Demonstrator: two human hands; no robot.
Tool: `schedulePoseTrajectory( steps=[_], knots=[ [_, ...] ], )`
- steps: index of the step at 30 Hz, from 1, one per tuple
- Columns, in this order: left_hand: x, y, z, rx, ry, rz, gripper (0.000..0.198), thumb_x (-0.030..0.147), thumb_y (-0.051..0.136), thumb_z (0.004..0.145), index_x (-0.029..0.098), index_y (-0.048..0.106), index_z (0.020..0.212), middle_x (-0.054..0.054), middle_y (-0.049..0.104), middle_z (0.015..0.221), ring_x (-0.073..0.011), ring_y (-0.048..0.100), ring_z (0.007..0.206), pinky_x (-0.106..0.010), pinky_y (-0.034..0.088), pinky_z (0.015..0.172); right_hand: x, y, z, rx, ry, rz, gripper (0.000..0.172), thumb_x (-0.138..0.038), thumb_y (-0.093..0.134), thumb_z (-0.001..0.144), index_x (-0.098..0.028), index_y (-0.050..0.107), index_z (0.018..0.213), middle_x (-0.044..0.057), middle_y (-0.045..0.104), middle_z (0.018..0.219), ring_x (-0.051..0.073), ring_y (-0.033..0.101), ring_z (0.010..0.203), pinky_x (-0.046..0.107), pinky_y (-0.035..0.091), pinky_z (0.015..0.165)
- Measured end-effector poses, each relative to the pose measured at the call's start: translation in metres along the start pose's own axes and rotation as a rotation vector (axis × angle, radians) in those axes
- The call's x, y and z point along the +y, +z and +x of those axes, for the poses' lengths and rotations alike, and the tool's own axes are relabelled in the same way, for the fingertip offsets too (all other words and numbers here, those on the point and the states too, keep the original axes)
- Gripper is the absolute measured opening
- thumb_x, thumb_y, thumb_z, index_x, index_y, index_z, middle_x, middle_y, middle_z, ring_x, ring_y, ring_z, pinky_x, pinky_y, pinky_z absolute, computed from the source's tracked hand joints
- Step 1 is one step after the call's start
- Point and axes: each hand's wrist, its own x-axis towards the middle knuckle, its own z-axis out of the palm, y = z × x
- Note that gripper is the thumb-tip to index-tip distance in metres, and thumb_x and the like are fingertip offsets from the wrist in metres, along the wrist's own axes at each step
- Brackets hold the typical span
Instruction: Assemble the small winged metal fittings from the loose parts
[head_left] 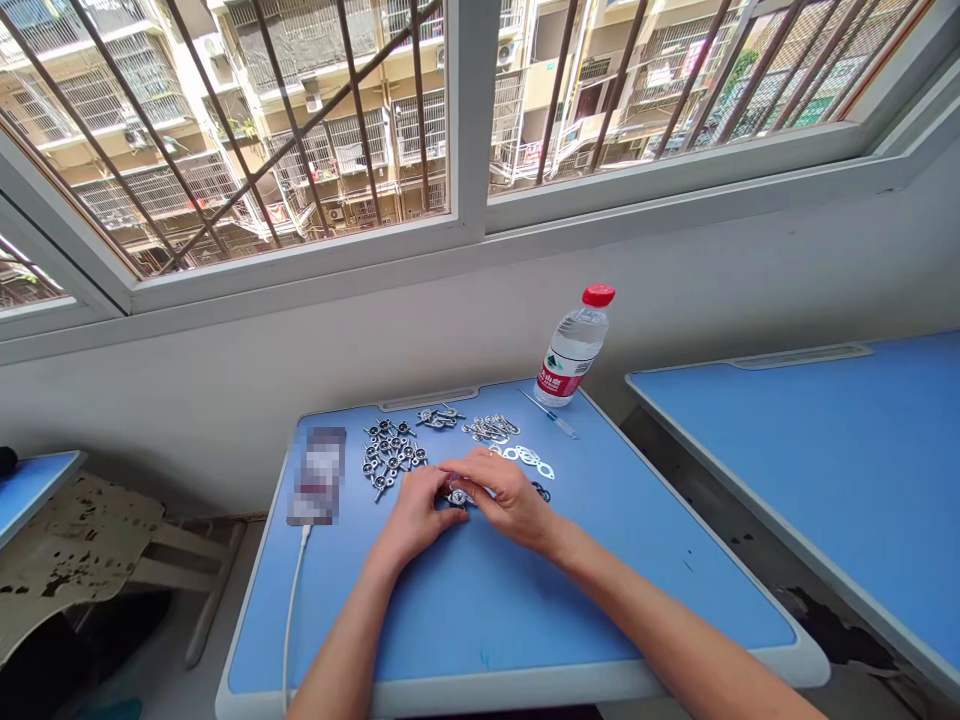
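Silver parts point(390, 450) lie grouped at twelve o'clock on the blue surface point(480, 620), within reach; my left hand point(415, 515) and right hand point(504, 497) pinch one small piece point(457, 497) between them.

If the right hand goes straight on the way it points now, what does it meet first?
The right hand would probably meet the cluster of small metal parts with dark centres first, up and left of its fingertips, though depth is unclear.

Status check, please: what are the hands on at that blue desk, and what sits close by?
Left hand and right hand together on small metal part. Dark-centred metal fittings beyond left hand. Flat silver links just beyond right hand.
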Motion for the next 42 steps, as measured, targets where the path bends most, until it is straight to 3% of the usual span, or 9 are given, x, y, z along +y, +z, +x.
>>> schedulePoseTrajectory(
  steps=[10,16,22,27,30,33,37,42],
  knots=[
    [0.003,-0.001,-0.001,-0.014,-0.014,0.007,0.012,0.020,0.071,0.076,0.020,0.062,0.083,0.000,0.063,0.086,-0.0201,0.053,0.085,-0.032,0.036,0.078,-0.008,0.007,0.004,0.094,0.094,-0.058,0.017,-0.018,0.050,0.094,-0.021,0.066,0.090,0.002,0.067,0.069,0.017,0.052,0.062,0.031,0.044,0.062],
    [-0.002,0.003,0.000,0.013,-0.031,0.033,0.018,0.022,0.073,0.074,0.018,0.055,0.076,0.002,0.057,0.078,-0.0178,0.051,0.078,-0.030,0.035,0.074,-0.003,0.009,0.004,0.171,0.132,-0.111,0.014,-0.020,0.053,0.091,-0.020,0.064,0.084,0.002,0.063,0.066,0.016,0.052,0.059,0.031,0.044,0.061],
    [-0.002,0.002,0.000,-0.007,-0.019,0.010,0.014,0.025,0.071,0.076,0.020,0.058,0.079,0.001,0.059,0.081,-0.0190,0.053,0.082,-0.031,0.036,0.078,0.001,0.013,-0.002,0.146,0.077,-0.103,0.021,-0.018,0.050,0.093,-0.021,0.065,0.108,0.004,0.070,0.080,0.018,0.062,0.071,0.033,0.050,0.068],
    [-0.003,0.002,0.001,-0.013,-0.022,0.026,0.016,0.023,0.070,0.075,0.019,0.055,0.076,0.001,0.058,0.079,-0.0183,0.053,0.080,-0.029,0.035,0.074,0.004,0.007,-0.001,0.088,0.041,-0.100,0.030,-0.019,0.047,0.095,-0.023,0.063,0.120,0.005,0.072,0.084,0.020,0.061,0.075,0.036,0.051,0.071],
    [-0.003,0.002,0.001,-0.010,-0.036,0.040,0.017,0.024,0.071,0.074,0.019,0.054,0.076,0.001,0.058,0.080,-0.0183,0.053,0.079,-0.030,0.036,0.074,0.003,0.003,0.001,0.081,0.075,-0.009,0.028,-0.020,0.048,0.095,-0.024,0.066,0.115,0.005,0.073,0.089,0.020,0.063,0.081,0.037,0.052,0.077],
    [-0.001,0.001,0.001,-0.016,-0.033,0.033,0.015,0.023,0.071,0.075,0.020,0.057,0.079,0.000,0.059,0.081,-0.0188,0.053,0.081,-0.030,0.036,0.075,-0.001,0.002,0.002,0.083,0.129,0.051,0.022,-0.022,0.051,0.094,-0.023,0.070,0.105,0.004,0.072,0.081,0.019,0.062,0.076,0.035,0.052,0.073],
    [0.002,-0.001,0.000,-0.018,-0.020,0.019,0.014,0.021,0.071,0.076,0.021,0.060,0.084,0.000,0.061,0.085,-0.0195,0.054,0.085,-0.031,0.036,0.078,-0.006,0.004,0.003,0.096,0.168,0.042,0.020,-0.021,0.052,0.092,-0.022,0.072,0.095,0.003,0.070,0.071,0.019,0.059,0.070,0.033,0.051,0.067],
    [0.000,0.000,0.000,-0.033,-0.034,0.045,0.015,0.025,0.071,0.076,0.021,0.059,0.085,0.000,0.061,0.086,-0.0202,0.053,0.084,-0.032,0.037,0.079,-0.004,0.004,0.005,0.129,0.183,-0.027,0.020,-0.024,0.053,0.092,-0.023,0.073,0.088,0.002,0.069,0.068,0.018,0.059,0.066,0.038,0.050,0.076]
  ],
)
